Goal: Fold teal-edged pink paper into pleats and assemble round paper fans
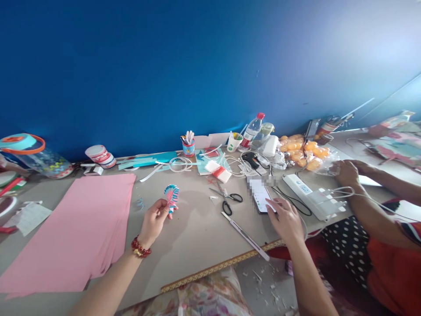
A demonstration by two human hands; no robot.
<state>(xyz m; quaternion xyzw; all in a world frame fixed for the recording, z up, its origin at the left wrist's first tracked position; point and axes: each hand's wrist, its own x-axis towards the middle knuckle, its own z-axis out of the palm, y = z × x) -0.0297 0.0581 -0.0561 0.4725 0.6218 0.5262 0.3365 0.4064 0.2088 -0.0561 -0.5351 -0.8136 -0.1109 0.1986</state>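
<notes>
My left hand (154, 224), with a red bead bracelet at its wrist, is closed on a small folded paper fan (171, 194) in blue, white and pink, held just above the table. The fingers hide its lower part. My right hand (288, 221) reaches over a smartphone (259, 195) lying flat with its screen lit; the fingers are stretched out and a fingertip is at the screen. Left of the phone lie open scissors (234, 197) with black handles. A white-handled craft knife (245, 236) rests diagonally near the table's front edge.
Pink paper sheets (75, 224) are stacked at left. Along the wall stand a pen cup (188, 148), a paper cup (234, 142) and a plastic bottle (252, 131). A power strip (307, 195) with cables lies right of the phone. Another person's hands (347, 172) are at far right.
</notes>
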